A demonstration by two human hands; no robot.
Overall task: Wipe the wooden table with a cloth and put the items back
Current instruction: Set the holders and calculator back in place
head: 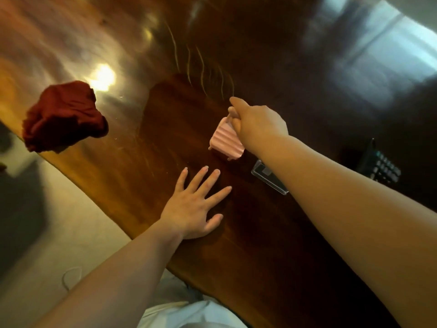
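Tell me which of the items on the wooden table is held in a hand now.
The pink ridged tray: the right hand grips its far end with closed fingers. The red cloth, clear stand and calculator lie untouched.

Cloth [63,117] on table [132,166] at left edge; ridged tray [225,143] centre; calculator [384,168] far right.

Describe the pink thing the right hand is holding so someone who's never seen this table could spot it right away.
Start at the dark wooden table and follow the outstretched right hand near its middle. Pinched at its top edge is the pink ridged tray, hanging tilted just above the wood, with small feet. Unlike the crumpled red cloth at the left edge and the clear plastic stand beside it, it is pale pink and corrugated.
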